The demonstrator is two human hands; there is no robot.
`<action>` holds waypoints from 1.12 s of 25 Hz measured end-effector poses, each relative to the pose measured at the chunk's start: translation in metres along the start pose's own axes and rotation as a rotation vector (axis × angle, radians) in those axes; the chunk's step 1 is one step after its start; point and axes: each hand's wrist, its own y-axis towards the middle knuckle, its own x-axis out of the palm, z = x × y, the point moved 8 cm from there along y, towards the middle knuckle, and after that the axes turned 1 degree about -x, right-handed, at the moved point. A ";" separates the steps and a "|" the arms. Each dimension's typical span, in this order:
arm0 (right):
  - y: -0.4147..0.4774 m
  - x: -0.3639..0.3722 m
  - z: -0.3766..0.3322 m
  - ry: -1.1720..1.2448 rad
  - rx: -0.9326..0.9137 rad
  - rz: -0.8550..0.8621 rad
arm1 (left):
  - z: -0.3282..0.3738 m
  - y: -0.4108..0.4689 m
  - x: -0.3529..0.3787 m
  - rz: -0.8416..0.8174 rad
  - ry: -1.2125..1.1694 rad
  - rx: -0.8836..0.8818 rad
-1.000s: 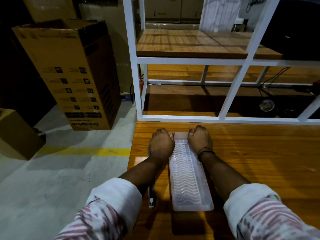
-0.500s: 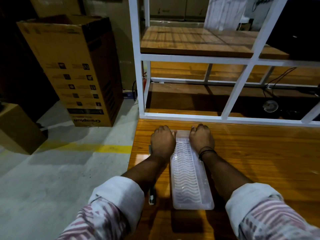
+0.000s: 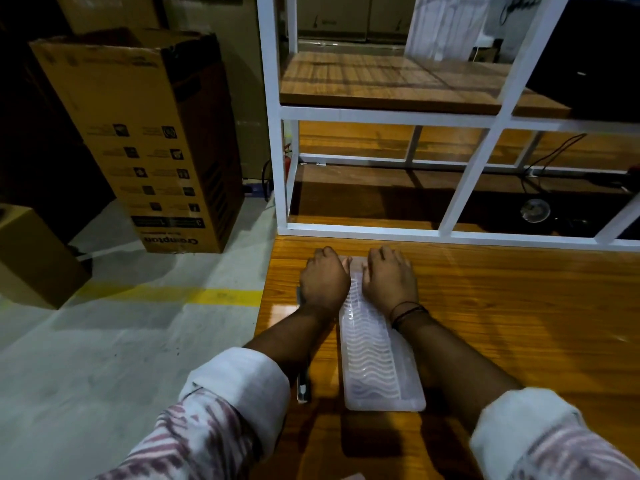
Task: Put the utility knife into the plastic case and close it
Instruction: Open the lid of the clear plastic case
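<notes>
Two hands (image 3: 325,279) (image 3: 390,278), one case (image 3: 379,358), one knife (image 3: 303,388)

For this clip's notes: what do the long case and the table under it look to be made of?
The case looks like translucent, milky plastic with a glossy finish: the wavy ribs moulded into its top catch the light. The table shows orange-brown wood grain under a shiny coat with glare patches; whether it is solid wood or laminate cannot be told from here.

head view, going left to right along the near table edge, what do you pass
utility knife → plastic case → bare wooden table
</notes>
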 end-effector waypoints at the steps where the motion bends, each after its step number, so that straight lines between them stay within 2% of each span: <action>1: -0.015 -0.004 -0.009 -0.019 -0.023 -0.034 | -0.001 0.000 0.000 -0.001 -0.008 -0.002; 6: -0.109 -0.038 -0.034 -0.038 -0.027 -0.366 | -0.001 0.000 0.003 0.000 -0.035 -0.007; 10: -0.164 -0.052 -0.050 -0.092 -0.048 -0.562 | -0.002 0.001 0.004 -0.005 -0.046 -0.012; 17: -0.167 -0.054 -0.059 -0.181 -0.103 -0.534 | -0.006 0.000 0.002 -0.024 -0.178 -0.066; 25: -0.167 -0.062 -0.053 -0.100 -0.107 -0.535 | -0.021 -0.003 0.009 -0.045 -0.447 -0.134; 28: -0.168 -0.067 -0.045 -0.033 -0.073 -0.541 | -0.020 -0.013 0.009 -0.095 -0.553 -0.086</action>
